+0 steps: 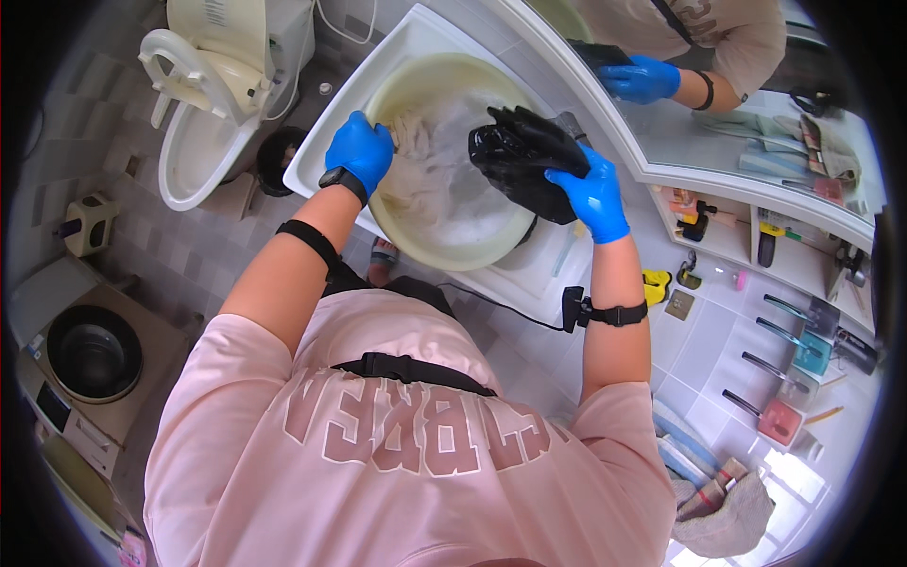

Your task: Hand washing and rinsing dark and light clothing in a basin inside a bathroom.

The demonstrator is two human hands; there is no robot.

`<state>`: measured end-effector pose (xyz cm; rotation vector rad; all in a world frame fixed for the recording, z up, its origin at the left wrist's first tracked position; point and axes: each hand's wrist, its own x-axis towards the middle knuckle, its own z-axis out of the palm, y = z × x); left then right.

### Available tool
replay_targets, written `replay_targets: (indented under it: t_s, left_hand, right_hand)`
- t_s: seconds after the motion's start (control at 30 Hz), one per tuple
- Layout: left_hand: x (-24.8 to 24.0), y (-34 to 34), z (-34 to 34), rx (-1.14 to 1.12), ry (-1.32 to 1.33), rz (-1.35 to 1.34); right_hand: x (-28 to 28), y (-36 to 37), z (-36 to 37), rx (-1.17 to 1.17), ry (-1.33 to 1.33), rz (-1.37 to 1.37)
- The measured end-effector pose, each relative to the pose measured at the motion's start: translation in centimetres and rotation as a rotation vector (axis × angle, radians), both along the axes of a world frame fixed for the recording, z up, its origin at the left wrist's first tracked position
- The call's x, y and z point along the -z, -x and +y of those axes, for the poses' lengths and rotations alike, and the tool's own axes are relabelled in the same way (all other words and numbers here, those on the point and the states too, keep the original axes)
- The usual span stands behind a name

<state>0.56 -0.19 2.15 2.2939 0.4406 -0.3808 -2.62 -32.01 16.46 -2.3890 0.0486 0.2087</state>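
Observation:
A round cream basin [460, 257] holds cloudy, sudsy water, with beige cloth [408, 142] lying in it at the left. My left hand [361, 149], in a blue glove, is closed at the basin's left rim, next to the cloth; what its fingers grip is hidden. Over the right side of the basin, my right hand [593, 194], also blue-gloved, grips a glossy, crumpled black plastic bag [529, 156] by its right edge. The bag hides part of the basin's right rim.
The basin stands in a white sink [316, 142], with a tap [570, 125] behind the bag. A mirror cabinet [699, 113] overhangs the right side. A toilet [184, 165] and a dark bin [279, 161] are at the left. Several brushes and cups [779, 420] hang on the right wall.

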Motion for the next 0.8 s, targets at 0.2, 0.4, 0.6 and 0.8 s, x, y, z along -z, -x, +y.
replay_targets:
  t_s: [0.2, 0.4, 0.6, 0.8]
  left_hand:
    - [1.3, 0.1, 0.3, 0.017, 0.041, -0.042]
    - [1.1, 0.4, 0.4, -0.028, 0.077, -0.067]
    - [0.3, 0.3, 0.3, -0.032, 0.062, -0.010]
    - [0.5, 0.2, 0.2, -0.017, 0.013, 0.023]
  right_hand:
    - [-3.6, -0.2, -0.2, 0.068, -0.140, 0.030]
    - [0.7, -1.7, 0.6, 0.142, -0.279, 0.171]
    - [12.3, -3.9, -0.6, 0.139, -0.073, 0.249]
    - [22.7, -3.6, 1.1, -0.362, 0.691, 0.454]
